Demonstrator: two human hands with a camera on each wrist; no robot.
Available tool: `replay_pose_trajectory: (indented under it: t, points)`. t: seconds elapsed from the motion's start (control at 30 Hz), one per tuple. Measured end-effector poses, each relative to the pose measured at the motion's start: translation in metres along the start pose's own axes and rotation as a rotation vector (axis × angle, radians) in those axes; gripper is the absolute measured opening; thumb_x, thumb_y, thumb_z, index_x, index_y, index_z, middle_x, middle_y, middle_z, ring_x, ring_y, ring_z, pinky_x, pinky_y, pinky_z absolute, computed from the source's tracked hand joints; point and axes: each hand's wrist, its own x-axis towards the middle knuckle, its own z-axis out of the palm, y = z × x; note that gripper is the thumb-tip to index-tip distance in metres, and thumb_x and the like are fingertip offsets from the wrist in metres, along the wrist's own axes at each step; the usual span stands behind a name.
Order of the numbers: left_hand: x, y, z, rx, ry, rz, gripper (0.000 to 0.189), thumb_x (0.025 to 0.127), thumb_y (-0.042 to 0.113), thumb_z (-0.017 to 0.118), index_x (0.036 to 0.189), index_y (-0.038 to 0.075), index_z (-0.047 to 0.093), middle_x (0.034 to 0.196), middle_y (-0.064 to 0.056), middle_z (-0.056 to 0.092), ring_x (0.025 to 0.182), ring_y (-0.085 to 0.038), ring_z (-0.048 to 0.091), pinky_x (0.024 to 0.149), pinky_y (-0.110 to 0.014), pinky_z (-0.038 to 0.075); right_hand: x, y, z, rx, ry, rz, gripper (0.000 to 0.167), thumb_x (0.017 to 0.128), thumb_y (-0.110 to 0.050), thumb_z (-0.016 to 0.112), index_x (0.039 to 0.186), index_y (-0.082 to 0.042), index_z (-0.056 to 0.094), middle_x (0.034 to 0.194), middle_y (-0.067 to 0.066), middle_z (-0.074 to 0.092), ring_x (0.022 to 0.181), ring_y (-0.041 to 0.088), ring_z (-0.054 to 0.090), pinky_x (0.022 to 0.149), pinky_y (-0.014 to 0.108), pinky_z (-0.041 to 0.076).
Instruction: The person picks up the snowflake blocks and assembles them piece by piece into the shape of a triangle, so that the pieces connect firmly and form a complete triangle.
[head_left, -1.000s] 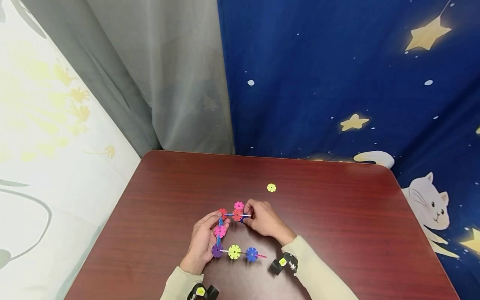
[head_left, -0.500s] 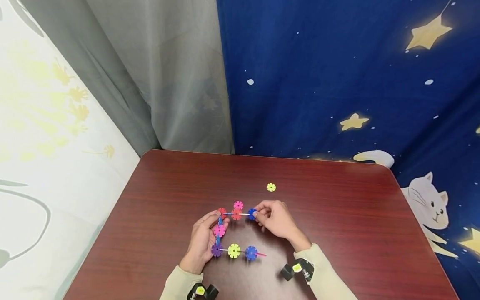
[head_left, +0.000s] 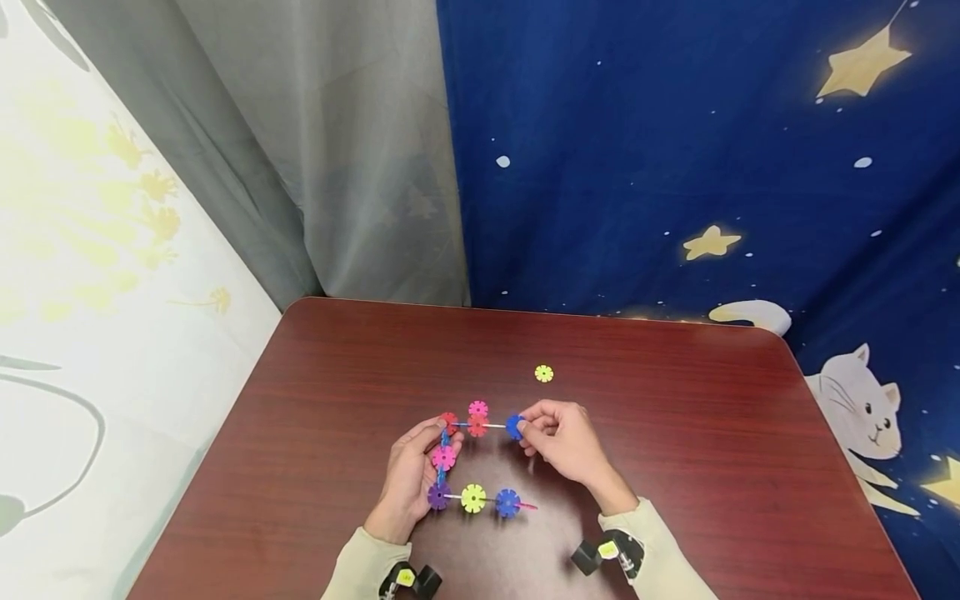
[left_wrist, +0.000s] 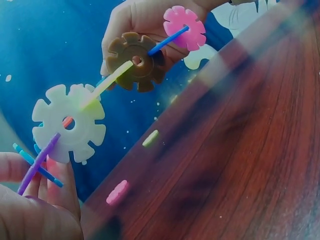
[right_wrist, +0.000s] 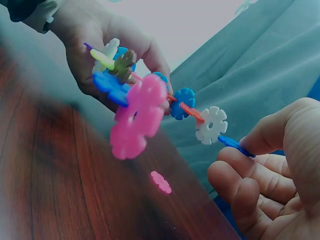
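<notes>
A C-shaped chain of interlocking snowflake discs [head_left: 473, 498] is held above the table, its discs alternately face-on and edge-on. My left hand [head_left: 408, 475] grips its left side, with the thumb at the red corner disc [head_left: 448, 422]. My right hand [head_left: 566, 442] pinches a blue disc [head_left: 513, 427] at the right end of the far arm. In the right wrist view this blue disc [right_wrist: 236, 146] meets the edge of a white disc [right_wrist: 211, 125]. The near arm ends in a pink disc [left_wrist: 185, 28], close to the left wrist camera's upper edge.
On the brown table [head_left: 675, 400] lie a loose yellow disc [head_left: 543, 373] toward the back and a loose pink disc [head_left: 477, 408] just beyond the chain. Grey curtain [head_left: 375, 167] and blue star-patterned curtain [head_left: 585, 183] hang behind the table.
My right hand has moved right, from beside the white edge-on disc to the far arm's end, with the blue disc in its fingers. My left hand stays on the chain.
</notes>
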Motion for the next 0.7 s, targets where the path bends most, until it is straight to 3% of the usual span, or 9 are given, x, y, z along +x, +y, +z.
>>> replay_pose_trajectory:
  t: [0.13,0.7]
  points:
    - [-0.0001,-0.0007,0.0017,0.0,-0.009,-0.002,0.019,0.106,0.008,0.058,0.12,-0.003,0.062,0.097,-0.005,0.075,0.083,-0.012,0.076,0.085,-0.025,0.065,-0.0018,0.0003,0.0011,0.022,-0.004,0.006,0.01,0.096,-0.011,0.077,0.098,-0.001,0.076,0.074,0.01,0.076,0.062,0.026,0.075,0.046,0.023,0.054]
    - [0.0004,-0.0056,0.0043,-0.04,-0.034,-0.008,0.008,0.104,0.007,0.063,0.101,0.006,0.07,0.086,-0.003,0.076,0.075,-0.009,0.076,0.074,-0.021,0.065,-0.0055,0.0024,0.0051,0.046,-0.027,-0.008,0.012,0.1,-0.01,0.073,0.091,-0.001,0.073,0.071,0.013,0.075,0.059,0.018,0.071,0.05,0.027,0.06]
